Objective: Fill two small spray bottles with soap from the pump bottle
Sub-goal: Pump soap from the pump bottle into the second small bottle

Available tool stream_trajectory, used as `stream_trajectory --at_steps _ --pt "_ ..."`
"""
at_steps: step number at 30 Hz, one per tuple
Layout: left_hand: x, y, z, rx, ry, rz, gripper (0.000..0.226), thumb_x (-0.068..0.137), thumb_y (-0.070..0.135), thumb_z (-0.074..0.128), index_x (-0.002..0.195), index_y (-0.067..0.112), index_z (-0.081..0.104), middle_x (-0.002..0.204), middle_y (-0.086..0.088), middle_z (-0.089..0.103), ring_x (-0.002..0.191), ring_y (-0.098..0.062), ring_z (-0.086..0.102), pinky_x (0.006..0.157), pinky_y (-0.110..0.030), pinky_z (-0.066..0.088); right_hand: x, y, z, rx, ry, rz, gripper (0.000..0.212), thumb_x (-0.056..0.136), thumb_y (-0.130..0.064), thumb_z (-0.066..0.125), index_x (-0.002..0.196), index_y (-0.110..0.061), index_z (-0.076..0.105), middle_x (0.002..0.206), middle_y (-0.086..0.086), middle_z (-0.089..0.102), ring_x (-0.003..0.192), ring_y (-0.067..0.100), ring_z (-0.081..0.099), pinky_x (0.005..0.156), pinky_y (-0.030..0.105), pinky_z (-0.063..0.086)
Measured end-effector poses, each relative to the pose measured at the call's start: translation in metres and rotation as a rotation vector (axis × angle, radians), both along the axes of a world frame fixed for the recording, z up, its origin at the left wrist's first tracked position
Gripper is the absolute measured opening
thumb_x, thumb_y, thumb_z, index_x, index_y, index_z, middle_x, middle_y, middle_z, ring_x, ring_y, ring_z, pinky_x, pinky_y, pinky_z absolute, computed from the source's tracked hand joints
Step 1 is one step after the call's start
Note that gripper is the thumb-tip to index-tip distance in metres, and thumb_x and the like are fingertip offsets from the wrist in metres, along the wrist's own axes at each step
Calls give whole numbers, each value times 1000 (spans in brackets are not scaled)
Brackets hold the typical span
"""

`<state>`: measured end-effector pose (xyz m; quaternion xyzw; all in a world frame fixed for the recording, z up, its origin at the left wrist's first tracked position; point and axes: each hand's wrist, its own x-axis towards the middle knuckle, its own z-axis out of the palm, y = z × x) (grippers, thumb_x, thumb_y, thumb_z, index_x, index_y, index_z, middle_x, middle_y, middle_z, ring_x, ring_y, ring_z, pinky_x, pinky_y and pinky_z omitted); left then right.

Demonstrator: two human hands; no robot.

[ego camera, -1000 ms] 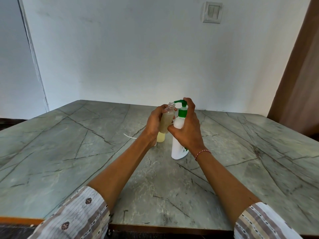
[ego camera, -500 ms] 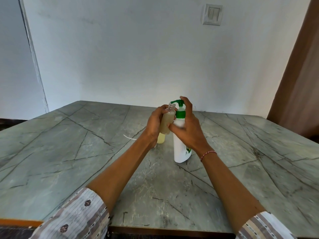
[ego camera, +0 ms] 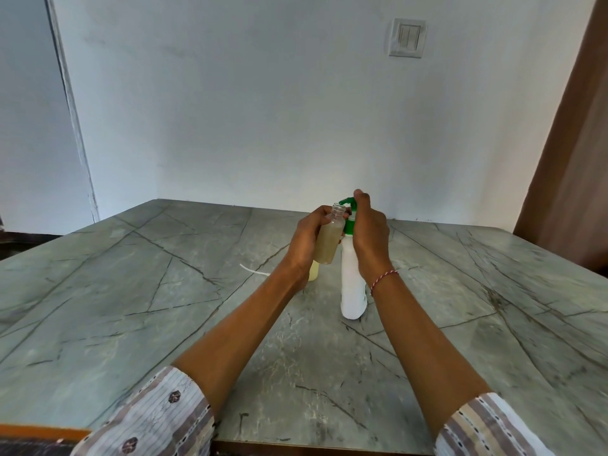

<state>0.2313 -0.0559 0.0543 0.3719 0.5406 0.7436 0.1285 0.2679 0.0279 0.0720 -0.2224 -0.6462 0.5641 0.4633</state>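
Note:
A white pump bottle (ego camera: pixel 352 287) with a green pump head (ego camera: pixel 348 203) stands on the grey marble table (ego camera: pixel 164 307). My right hand (ego camera: pixel 370 235) grips its neck, with a finger on top of the pump head. My left hand (ego camera: pixel 307 240) holds a small clear spray bottle (ego camera: pixel 329 240), uncapped and mostly full of cloudy beige soap, tilted with its open mouth just under the pump spout. A second small bottle (ego camera: pixel 313 270) with yellowish liquid stands on the table behind my left hand, mostly hidden.
A thin white tube (ego camera: pixel 253 270) lies on the table left of my left hand. A white wall with a switch plate (ego camera: pixel 407 37) rises behind the table. A brown door or panel (ego camera: pixel 572 159) is at the right.
The pump head has risen again after being pressed down half a second ago. Both hands and the bottles have kept roughly the same place.

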Motion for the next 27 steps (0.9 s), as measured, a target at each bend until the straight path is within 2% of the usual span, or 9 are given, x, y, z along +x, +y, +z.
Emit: stream_trajectory --at_steps 4,10,22,27 --pt "6 2 1 0 25 3 31 96 21 33 87 30 61 92 -2 65 81 -17 57 72 -29 45 0 -1 -3 -21 115 -90 50 92 -39 44 46 -22 50 50 -7 54 53 9 50 56 27 39" --pt "8 2 3 29 26 2 30 96 18 31 88 26 59 97 -6 63 82 -18 55 69 -28 43 -1 -2 -3 -6 157 -69 48 90 -34 46 44 -21 41 46 -7 45 47 7 41 53 26 35" --pt "7 5 -2 -18 65 65 33 96 23 32 83 34 61 88 4 65 77 -13 57 62 -25 44 1 -2 -3 -8 217 -76 37 91 -22 42 54 -19 38 56 -4 43 50 6 38 52 22 32" --pt "7 7 -5 17 48 78 38 96 22 30 80 35 62 85 7 66 76 -12 57 62 -25 43 -3 -1 -5 30 150 -100 37 95 -33 39 62 -16 45 63 -3 47 57 8 43 54 24 33"
